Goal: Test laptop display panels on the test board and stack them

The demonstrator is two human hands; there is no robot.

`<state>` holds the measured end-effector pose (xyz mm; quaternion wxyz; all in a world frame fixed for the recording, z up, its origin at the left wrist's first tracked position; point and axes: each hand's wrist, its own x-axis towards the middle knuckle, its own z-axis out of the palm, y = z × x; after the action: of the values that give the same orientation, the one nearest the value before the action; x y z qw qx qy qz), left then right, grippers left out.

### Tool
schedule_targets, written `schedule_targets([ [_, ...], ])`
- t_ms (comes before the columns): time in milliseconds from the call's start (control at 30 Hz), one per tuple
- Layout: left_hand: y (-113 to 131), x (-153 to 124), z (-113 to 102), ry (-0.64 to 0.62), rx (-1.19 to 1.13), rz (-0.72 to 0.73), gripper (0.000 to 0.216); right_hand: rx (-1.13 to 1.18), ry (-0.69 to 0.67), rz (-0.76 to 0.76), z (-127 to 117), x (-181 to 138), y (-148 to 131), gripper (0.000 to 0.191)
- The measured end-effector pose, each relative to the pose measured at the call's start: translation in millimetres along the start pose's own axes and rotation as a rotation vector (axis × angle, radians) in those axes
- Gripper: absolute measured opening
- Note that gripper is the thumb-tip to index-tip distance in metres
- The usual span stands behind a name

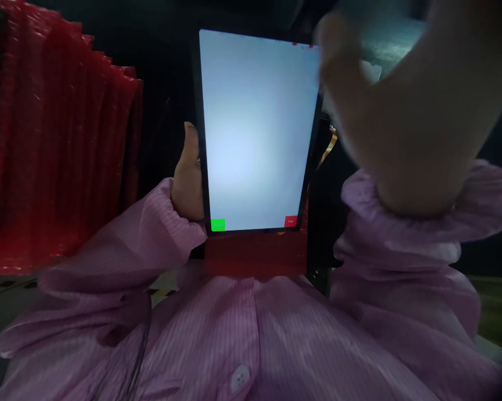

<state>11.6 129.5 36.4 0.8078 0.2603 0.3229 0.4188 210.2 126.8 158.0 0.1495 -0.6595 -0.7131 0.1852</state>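
A tablet-like display [259, 133] with a black border stands tilted in front of me, its screen lit almost wholly white. At its bottom corners are a green box [218, 225] and a red box [291, 221] that seems to read "Fail". My left hand [189, 178] grips the display's left edge, thumb up along the side and the other fingers hidden behind it. Raised close to the camera, my right hand [413, 117] is smeared by motion beside the display's upper right corner. Its fingers cannot be made out clearly. A gold-coloured flex cable [329, 146] shows right of the display.
On the left stands a row of several red bubble-wrap sleeves [67, 139], packed upright. A red flat piece [254, 253] lies below the display, close to my body. Something pale and blurred [388, 42] is behind my right hand. The surroundings are dark.
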Motion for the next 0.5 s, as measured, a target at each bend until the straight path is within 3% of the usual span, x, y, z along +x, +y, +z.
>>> schedule_targets([
  [67, -0.1, -0.3, 2.8, -0.046, -0.01, -0.001, 0.075, -0.269, 0.09, -0.174, 6.5, -5.7, -9.9, 0.081],
  [133, 1.0, -1.1, 6.7, -0.1, 0.0, 0.014, 0.076, -0.404, -0.025, -0.305, 20.1, -9.1, -13.5, 0.106],
  [200, 2.5, -1.8, 8.9, -0.126, 0.013, 0.044, 0.072, -0.43, -0.128, -0.339, 35.4, -9.5, -12.7, 0.113],
  [267, 3.9, -1.7, 8.4, -0.113, 0.002, 0.066, 0.068, -0.438, -0.125, -0.355, 47.0, -8.7, -11.9, 0.101],
  [400, 4.3, 1.5, 3.8, -0.018, -0.014, 0.029, 0.066, -0.442, -0.124, -0.376, 51.9, -10.2, -18.1, 0.046],
  [500, 3.4, 3.2, 3.8, 0.014, 0.033, 0.038, 0.065, -0.426, -0.131, -0.382, 42.0, -12.1, -22.5, 0.035],
])
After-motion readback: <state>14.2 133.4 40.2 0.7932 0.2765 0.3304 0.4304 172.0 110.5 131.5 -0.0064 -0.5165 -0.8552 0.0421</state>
